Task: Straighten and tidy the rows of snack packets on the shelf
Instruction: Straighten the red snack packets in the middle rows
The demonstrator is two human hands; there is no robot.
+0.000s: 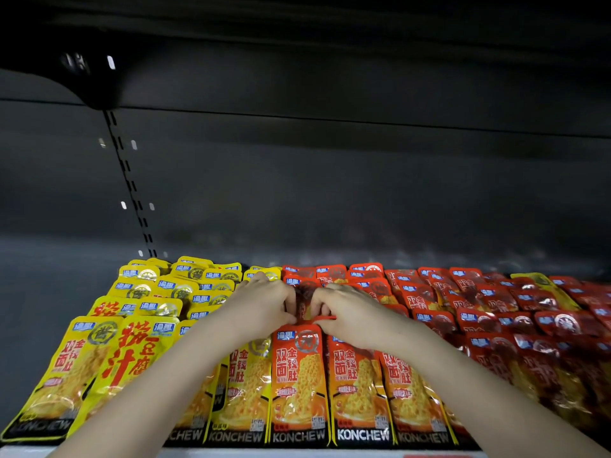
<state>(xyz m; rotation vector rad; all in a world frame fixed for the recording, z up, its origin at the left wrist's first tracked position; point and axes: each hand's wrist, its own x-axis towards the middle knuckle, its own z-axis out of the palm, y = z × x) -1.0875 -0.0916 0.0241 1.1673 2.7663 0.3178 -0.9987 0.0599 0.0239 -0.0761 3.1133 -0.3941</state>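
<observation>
Rows of flat snack packets lie overlapping on a dark shelf: yellow packets (142,312) on the left, orange-red packets (297,378) in the middle, darker red packets (496,302) on the right. My left hand (264,302) and my right hand (344,309) meet over the middle column. Their curled fingers pinch the top edge of one orange-red packet (305,310) behind the front row. Most of that packet is hidden by my fingers.
A lone yellow packet (542,289) lies askew among the red ones at the far right. The dark back panel with a slotted upright (132,186) rises behind the rows. The pale front edge of the shelf (297,452) runs along the bottom.
</observation>
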